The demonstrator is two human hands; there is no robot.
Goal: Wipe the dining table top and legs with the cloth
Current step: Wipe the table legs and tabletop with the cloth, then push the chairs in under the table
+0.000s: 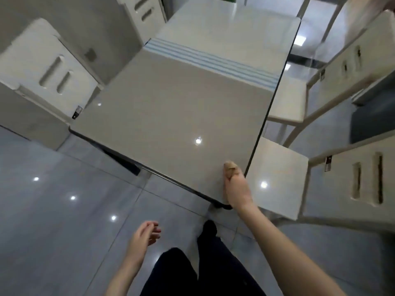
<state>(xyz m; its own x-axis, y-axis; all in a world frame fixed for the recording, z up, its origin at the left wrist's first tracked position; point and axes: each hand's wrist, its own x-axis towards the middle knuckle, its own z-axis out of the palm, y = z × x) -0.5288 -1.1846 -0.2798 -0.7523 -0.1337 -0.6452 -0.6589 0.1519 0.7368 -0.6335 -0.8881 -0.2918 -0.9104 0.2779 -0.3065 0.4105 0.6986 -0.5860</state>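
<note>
Most of the tan cloth [230, 167] is buried inside the right hand [236, 186] so only a crumpled bit pokes out, the dining table [171, 107] legs are mostly tucked out of sight under the top, its far end runs off the frame, and the tag on the near chair [333, 184] is way too tiny to read.

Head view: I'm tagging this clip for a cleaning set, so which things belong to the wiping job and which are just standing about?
In the job: dining table top; tan cloth, bunched on its near right corner; right hand gripping the cloth.
Standing about: white chairs on either side of the table; left hand, idle and holding nothing, over the tiled floor.
</note>
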